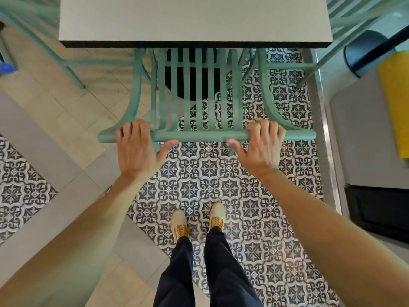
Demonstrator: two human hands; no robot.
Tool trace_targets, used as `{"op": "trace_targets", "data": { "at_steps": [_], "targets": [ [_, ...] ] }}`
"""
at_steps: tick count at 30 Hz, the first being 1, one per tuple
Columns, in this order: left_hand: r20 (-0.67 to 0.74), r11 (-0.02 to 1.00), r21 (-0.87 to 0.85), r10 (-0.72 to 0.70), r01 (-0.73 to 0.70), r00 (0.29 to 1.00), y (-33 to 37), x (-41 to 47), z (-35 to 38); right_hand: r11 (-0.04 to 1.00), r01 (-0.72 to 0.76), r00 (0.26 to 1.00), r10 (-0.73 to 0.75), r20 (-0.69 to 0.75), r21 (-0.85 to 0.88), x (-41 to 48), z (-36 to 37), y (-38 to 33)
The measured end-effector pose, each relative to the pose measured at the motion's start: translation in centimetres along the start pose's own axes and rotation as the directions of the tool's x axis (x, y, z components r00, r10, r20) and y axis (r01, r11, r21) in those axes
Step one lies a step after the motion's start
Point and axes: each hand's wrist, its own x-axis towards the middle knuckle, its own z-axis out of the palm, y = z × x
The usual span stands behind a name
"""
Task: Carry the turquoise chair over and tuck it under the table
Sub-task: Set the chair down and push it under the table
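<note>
- In the middle of the frame, the turquoise chair (197,103) stands with its seat end already under the near edge of the worktop (194,18); only its slatted back and curved side rails show this side of the edge.
- The left hand (138,149) curls four fingers over the top rail (199,136) near its left end, thumb spread along the rail's near side; the right hand (261,149) mirrors it near the right end. Both are wrapped on the rail, not squeezed hard.
- The chair looks like painted metal or bentwood: stiff, smooth, matte, with rounded bars. I judge it moderately light, rigid enough to steer from the top rail alone, and unlikely to slip in a full wrap.
- The rail is the sensible hold: wide, level, and two hands well apart keep it from twisting.
- The worktop is a pale flat slab with a dark, rough-looking edge band.
- The patterned tile floor (221,178) looks hard and smooth, so the legs should slide, perhaps catching on grout lines.
</note>
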Motion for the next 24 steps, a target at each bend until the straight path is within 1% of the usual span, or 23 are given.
{"op": "trace_targets", "data": {
  "at_steps": [5,10,14,18,24],
  "targets": [
    [-0.003,0.999,-0.001,-0.036,0.036,0.999,1.1,-0.5,-0.3,0.999,0.040,0.999,-0.040,0.004,0.012,0.5,-0.1,1.1],
    [-0.036,1.000,0.011,-0.001,0.002,0.999,0.5,-0.2,-0.2,1.000,0.019,1.000,-0.019,0.017,0.005,0.5,-0.6,0.3],
    [-0.030,1.000,0.024,0.006,-0.005,1.000,0.0,-0.1,0.0,1.000,0.006,0.999,-0.006,0.046,0.002,0.4,-1.1,-0.2],
    [-0.051,1.000,0.025,0.018,-0.016,0.999,-0.3,0.0,0.1,1.000,0.003,0.999,-0.003,0.055,0.012,0.5,-1.0,-0.4],
    [-0.039,0.999,0.032,0.019,-0.018,0.999,-0.8,1.0,-0.1,1.000,-0.030,0.996,0.029,0.080,0.008,1.3,-0.8,-0.9]
  ]
}}
